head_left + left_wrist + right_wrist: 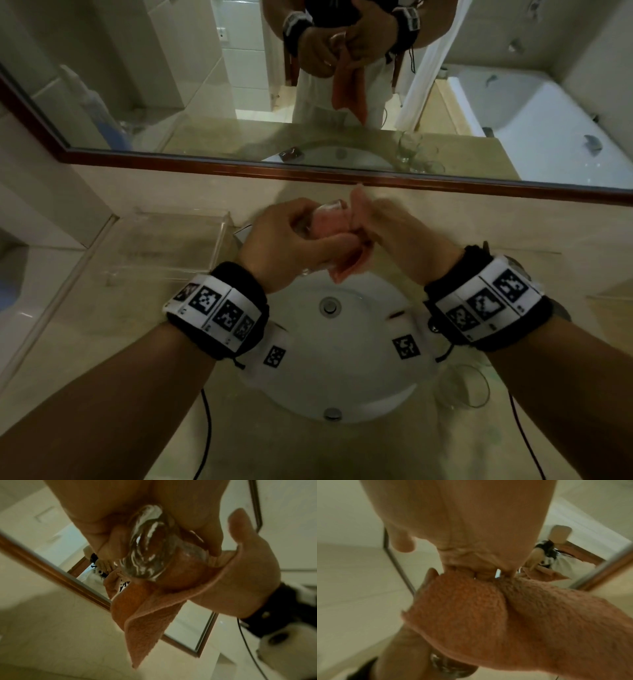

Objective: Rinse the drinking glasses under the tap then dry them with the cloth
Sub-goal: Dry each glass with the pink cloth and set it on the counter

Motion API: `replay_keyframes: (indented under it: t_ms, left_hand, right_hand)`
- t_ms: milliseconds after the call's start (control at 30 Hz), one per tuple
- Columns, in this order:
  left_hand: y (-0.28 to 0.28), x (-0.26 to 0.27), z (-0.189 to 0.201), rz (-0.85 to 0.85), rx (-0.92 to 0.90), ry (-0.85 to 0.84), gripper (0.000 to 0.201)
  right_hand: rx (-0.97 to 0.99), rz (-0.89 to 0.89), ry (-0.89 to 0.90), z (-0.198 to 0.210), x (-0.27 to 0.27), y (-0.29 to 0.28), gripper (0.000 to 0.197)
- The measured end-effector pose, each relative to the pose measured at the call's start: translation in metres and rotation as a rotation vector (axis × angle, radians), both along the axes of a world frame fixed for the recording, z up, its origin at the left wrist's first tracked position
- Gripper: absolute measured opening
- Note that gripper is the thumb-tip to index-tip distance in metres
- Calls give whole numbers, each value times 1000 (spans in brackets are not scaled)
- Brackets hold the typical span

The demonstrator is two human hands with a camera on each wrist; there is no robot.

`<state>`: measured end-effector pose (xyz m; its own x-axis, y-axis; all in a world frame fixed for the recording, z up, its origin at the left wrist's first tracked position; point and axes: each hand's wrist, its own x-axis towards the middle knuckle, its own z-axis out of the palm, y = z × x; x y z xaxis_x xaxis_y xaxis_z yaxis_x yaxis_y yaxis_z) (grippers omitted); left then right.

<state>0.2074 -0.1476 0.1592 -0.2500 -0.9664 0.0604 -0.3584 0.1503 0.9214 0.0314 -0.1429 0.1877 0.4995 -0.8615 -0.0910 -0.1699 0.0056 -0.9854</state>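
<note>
Above the sink, my left hand [284,240] grips a clear drinking glass [329,208] around its side. An orange cloth [349,267] is stuffed into the glass, and its loose end hangs down below my hands. My right hand [383,226] pinches the cloth, fingers bunched at the glass mouth. In the left wrist view the glass [149,545] shows its thick base, with the cloth [145,608] trailing beneath it. The cloth [505,615] fills most of the right wrist view. A second clear glass [462,387] stands on the counter at the right of the basin.
A round white basin [359,383] lies below my hands, with the tap [244,233] partly hidden behind my left hand. A clear plastic tray [178,240] sits on the counter at the left. A wood-framed mirror [308,171] runs along the back.
</note>
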Motion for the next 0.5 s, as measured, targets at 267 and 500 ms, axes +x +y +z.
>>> replay_keyframes:
  t_ms: [267, 500]
  left_hand:
    - [-6, 7, -21, 56, -333, -261, 79]
    - [-12, 12, -18, 43, -95, -45, 62]
  right_hand:
    - [279, -67, -266, -11, -5, -7, 106]
    - [-35, -147, -63, -15, 4, -1, 70]
